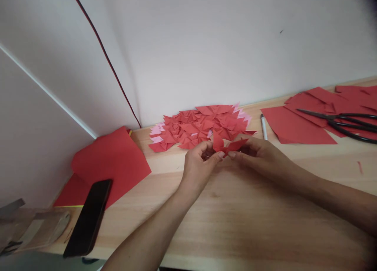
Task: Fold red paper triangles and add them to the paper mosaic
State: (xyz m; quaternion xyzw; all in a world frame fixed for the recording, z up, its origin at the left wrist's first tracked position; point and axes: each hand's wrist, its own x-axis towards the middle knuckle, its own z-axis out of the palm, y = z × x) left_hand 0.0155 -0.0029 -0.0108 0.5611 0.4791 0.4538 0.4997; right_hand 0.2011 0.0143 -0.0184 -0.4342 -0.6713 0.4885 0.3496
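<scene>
Between my two hands, above the wooden table, is a folded red paper piece [218, 142] with wing-like points sticking up and out. My left hand [203, 157] pinches its lower left side between thumb and fingers. On the other side, my right hand [255, 153] grips it with the thumb in front and the fingers partly hidden behind. Just beyond my hands lies a pile of similar folded red paper pieces [194, 126], with pink ones [157, 132] showing at its edges.
Black-handled scissors [338, 117] rest on loose red paper sheets [297, 125] at right, near a white pen [264, 126]. Large red sheets [118, 161] and a dark phone [88, 218] are at left, beside a clear plastic bag [38, 229]. A wall [206, 47] rises behind the table [235, 224].
</scene>
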